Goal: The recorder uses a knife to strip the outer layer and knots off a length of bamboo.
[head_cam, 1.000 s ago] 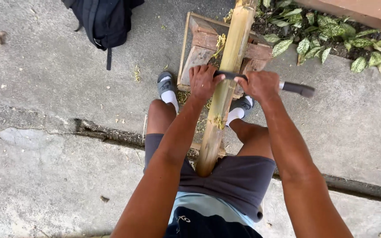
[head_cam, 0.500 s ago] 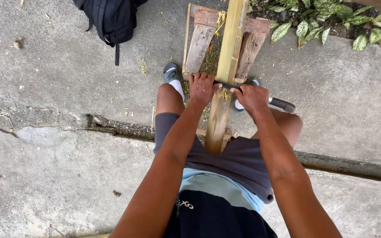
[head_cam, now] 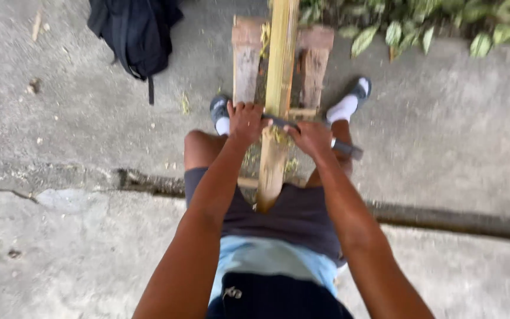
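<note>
1. Work in hand: scraping the skin off a bamboo pole (head_cam: 280, 88) w/ a two-handed blade (head_cam: 302, 127) laid across it. Person sits astride, pole running from between the thighs up and away over a wooden frame (head_cam: 246, 59) on the concrete floor (head_cam: 78, 248).
2. Left hand (head_cam: 245, 121): fingers curled shut round the left end of the blade, just left of the pole, knuckles up.
3. Right hand (head_cam: 312, 137): fingers wrapped tight on the blade's handle side; dark handle end sticks out past the hand to the right, over the right shin.
4. Blade sits crosswise on the pole, touching it, roughly a third of the way up from the near end.
5. Done so far, judging by the look: pale yellow-green shavings (head_cam: 278, 137) bunch right at the blade, more lie on the frame beside the pole and scattered on the floor. So some scraping is behind it.
6. Left: can't tell how much skin is off; pole looks much the same yellow-green above and below the blade, pic is blurred. I'd judge it mid-job, not near finished.
7. Around: black backpack (head_cam: 137, 32) on floor far left, leafy plants (head_cam: 420, 26) top right, feet in grey shoes either side of the frame.
</note>
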